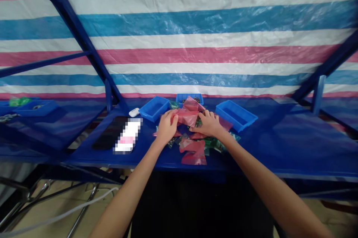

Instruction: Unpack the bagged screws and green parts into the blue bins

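Note:
My left hand (167,127) is closed, thumb against fingers, on the left end of a pink plastic bag (188,118). The bag lies over a heap of small pink and green bags. At the right side of the heap, my right hand (209,124) rests with thumb and fingers apart, its fingertips by the bag's right edge. Small green pieces show between its thumb and index finger. Nearer to me lies another pink bag (194,152). Clear bags with small dark parts lie between my hands, their contents too small to name.
Blue trays stand left (154,108) and right (236,115) of the heap. A third tray (181,96) behind it holds small parts. On the left lie a white object (134,112), a dark flat object (110,133) and a pixelated patch. Blue frame posts (92,59) flank the table.

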### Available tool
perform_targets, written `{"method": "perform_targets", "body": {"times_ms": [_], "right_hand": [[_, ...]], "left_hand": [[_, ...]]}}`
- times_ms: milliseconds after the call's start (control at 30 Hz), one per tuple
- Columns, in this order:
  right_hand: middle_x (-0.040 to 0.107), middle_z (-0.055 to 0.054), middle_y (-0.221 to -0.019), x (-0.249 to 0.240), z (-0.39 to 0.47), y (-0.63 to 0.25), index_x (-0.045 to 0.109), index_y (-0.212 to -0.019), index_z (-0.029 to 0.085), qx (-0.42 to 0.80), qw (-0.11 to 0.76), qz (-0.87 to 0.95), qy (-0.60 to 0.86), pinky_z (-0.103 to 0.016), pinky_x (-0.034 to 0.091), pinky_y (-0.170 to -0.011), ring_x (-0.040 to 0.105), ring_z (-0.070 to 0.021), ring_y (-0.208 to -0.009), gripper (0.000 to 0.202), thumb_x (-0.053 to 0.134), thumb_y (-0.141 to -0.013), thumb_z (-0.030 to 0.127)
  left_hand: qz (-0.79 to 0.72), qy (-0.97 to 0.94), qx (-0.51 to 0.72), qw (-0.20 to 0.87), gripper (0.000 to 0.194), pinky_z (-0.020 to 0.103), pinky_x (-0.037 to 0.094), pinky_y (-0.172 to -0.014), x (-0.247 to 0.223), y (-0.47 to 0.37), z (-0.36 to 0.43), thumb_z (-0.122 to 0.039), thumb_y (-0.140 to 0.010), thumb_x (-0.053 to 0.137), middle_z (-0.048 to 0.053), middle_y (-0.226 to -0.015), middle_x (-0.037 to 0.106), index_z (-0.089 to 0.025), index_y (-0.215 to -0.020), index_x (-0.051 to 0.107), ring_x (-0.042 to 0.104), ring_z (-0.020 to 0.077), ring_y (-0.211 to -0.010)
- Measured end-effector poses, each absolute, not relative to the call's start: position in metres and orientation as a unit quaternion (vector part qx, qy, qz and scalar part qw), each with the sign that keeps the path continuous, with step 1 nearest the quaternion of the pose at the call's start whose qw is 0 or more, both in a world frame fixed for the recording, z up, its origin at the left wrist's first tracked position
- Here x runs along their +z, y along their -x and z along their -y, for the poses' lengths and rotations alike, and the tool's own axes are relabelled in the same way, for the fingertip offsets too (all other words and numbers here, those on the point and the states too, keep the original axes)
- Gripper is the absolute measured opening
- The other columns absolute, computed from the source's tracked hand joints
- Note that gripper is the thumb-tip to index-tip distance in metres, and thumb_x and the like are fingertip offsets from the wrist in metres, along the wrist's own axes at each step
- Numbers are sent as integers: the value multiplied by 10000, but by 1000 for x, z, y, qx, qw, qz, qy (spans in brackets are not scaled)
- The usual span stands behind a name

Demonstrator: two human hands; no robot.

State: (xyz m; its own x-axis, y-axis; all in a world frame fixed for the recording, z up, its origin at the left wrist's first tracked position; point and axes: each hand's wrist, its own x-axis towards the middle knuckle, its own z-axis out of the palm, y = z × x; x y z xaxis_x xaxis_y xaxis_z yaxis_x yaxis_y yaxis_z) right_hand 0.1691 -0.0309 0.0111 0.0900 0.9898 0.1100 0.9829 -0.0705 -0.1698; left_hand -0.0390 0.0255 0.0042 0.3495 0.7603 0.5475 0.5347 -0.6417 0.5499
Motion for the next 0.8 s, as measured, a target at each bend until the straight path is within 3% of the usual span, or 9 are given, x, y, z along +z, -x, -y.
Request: {"method": "perform_targets", "body": {"times_ms": [100, 200, 267, 333, 400, 467, 567, 700, 800], "right_hand": [[578, -145, -1164, 7, 32, -167, 577, -1119, 198, -7, 145, 679, 720, -484, 366, -896, 503, -346, -1104, 489, 586, -784, 554], [642, -111, -1086, 6, 33, -166, 565, -1097, 208, -11, 177, 685, 707, -425, 368, -862, 553, -308, -1048, 313, 539, -844, 392], [673, -92, -1046, 6, 32, -165, 562, -1097, 217, -12, 203, 687, 698, -388, 366, -836, 581, -288, -1013, 261, 509, -861, 314], [693, -80, -1010, 7, 32, -164, 559, -1096, 218, -14, 233, 684, 691, -358, 371, -804, 604, -274, -978, 243, 481, -874, 277], [702, -69, -982, 9, 33, -165, 552, -1102, 213, -21, 268, 675, 687, -340, 380, -785, 619, -261, -948, 241, 451, -887, 255], [699, -70, -995, 13, 34, -167, 540, -1122, 201, -34, 301, 662, 686, -338, 390, -797, 620, -253, -949, 257, 428, -893, 242], [693, -67, -1001, 26, 36, -171, 556, -1110, 193, -55, 374, 637, 672, -333, 410, -796, 621, -244, -925, 257, 455, -885, 266], [685, -34, -896, 55, 32, -169, 604, -1053, 199, -68, 516, 606, 601, -304, 431, -725, 612, -207, -781, 235, 536, -860, 315], [663, -32, -898, 71, 24, -158, 614, -1017, 192, -71, 550, 617, 558, -297, 431, -738, 587, -187, -771, 220, 533, -884, 349]], "left_hand": [[-377, -821, 414, 117, 516, 423, 299, -1133, 16, 46, -8, -230, -916, 469, 123, -1420, 469, -151, -1422, 410, 395, 250, -1331], [-324, -860, 380, 102, 588, 473, 202, -1166, 33, 52, 27, -285, -938, 431, 86, -1546, 283, -228, -1502, 274, 212, 270, -1434], [-285, -894, 333, 92, 628, 520, 162, -1164, 39, 53, 54, -455, -931, 450, 63, -1577, 210, -276, -1505, 270, 136, 311, -1454], [-249, -924, 282, 64, 831, 591, 112, -1148, 38, 52, 74, -695, -757, 581, 63, -1586, 179, -312, -1463, 369, 85, 391, -1447], [-244, -937, 249, 27, 817, 636, 76, -1131, 31, 49, 83, -719, -686, 642, 57, -1580, 201, -348, -1394, 471, 77, 417, -1442], [-270, -927, 261, -16, 645, 628, 81, -1132, 23, 48, 82, -584, -766, 660, 62, -1568, 239, -345, -1350, 525, 104, 396, -1445], [-325, -899, 289, -59, 591, 617, 94, -1136, 20, 51, 71, -491, -797, 667, 71, -1564, 250, -337, -1351, 528, 127, 388, -1446], [-413, -850, 318, -69, 746, 636, 95, -1127, 28, 61, 56, -575, -755, 678, 82, -1567, 243, -336, -1420, 439, 117, 416, -1441], [-449, -833, 324, -4, 951, 611, 212, -1111, 28, 65, 42, -604, -720, 696, 102, -1565, 243, -313, -1507, 248, 186, 404, -1428]]}}
